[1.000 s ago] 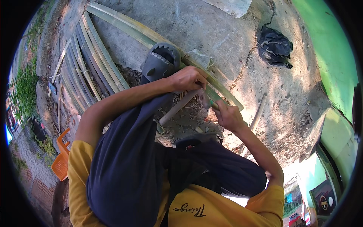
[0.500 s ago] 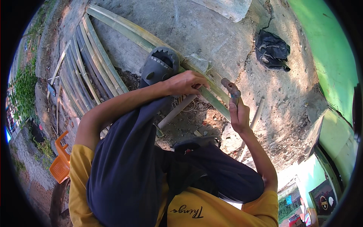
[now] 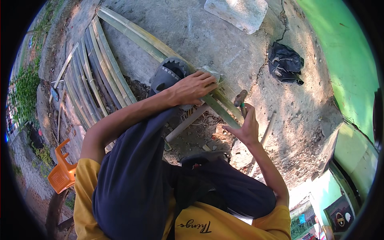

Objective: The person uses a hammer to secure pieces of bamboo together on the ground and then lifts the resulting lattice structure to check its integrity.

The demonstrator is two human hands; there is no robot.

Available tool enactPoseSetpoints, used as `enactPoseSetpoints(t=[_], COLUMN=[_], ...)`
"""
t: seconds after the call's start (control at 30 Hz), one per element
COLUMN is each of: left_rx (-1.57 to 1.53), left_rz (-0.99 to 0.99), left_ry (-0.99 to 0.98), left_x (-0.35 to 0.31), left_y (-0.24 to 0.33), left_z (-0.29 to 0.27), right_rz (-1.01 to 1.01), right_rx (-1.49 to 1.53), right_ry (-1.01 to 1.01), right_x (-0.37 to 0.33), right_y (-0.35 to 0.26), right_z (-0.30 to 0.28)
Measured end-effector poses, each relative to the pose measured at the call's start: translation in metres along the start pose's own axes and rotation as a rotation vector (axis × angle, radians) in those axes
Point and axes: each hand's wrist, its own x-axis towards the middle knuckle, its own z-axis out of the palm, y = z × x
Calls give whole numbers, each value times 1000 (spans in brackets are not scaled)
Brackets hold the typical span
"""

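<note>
My left hand [image 3: 196,87] lies across the long split bamboo strip [image 3: 221,112], fingers bent over its far side beside a small clear plastic bag [image 3: 211,71]. Its fingertips are partly hidden. In my right hand [image 3: 249,127] is a hammer [image 3: 241,98], its worn head pointing up and away from me. The right thumb reaches out to the near end of the strip. Under the strip a round stick [image 3: 187,123] runs crosswise. My left foot, in a grey shark-shaped slipper [image 3: 166,76], rests on the bamboo just left of my left hand.
More bamboo strips [image 3: 94,68] lie side by side at the left. An orange plastic chair [image 3: 62,172] stands at the lower left. A black plastic bag [image 3: 285,63] and a pale slab [image 3: 238,14] lie on the concrete ahead. A green wall [image 3: 340,44] rises at the right.
My left hand has shifted slightly up and left along the bamboo, toward the clear bag. My right hand has turned; the hammer head sits lower and the thumb now stretches to the strip.
</note>
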Motion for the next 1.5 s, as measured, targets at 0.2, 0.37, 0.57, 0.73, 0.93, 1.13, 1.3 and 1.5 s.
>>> enactPoseSetpoints(t=[0.2, 0.37, 0.57, 0.73, 0.93, 1.13, 1.3, 1.5], left_rx=[0, 21, 44, 23, 27, 15, -10, -3], left_rz=[36, 41, 29, 15, 34, 47, 73, 52], left_ry=[4, 31, 7, -25, 10, 11, 26, 15], left_x=[3, 5, 9, 11, 11, 15, 17, 16], left_y=[-6, -3, -3, -4, -4, -2, -3, 2], left_z=[5, 2, 3, 2, -2, -3, -3, -10], right_rz=[110, 83, 65, 23, 27, -19, -111, -152], right_rx=[-134, -133, -119, -120, -120, -81, -90, -169], right_ry=[-112, -108, -111, -95, -123, -115, -112, -192], right_x=[0, 4, 5, 3, 3, 3, 3, 4], right_y=[7, 10, 8, 10, 13, 16, 19, 21], right_z=[14, 12, 9, 12, 12, 9, 8, 5])
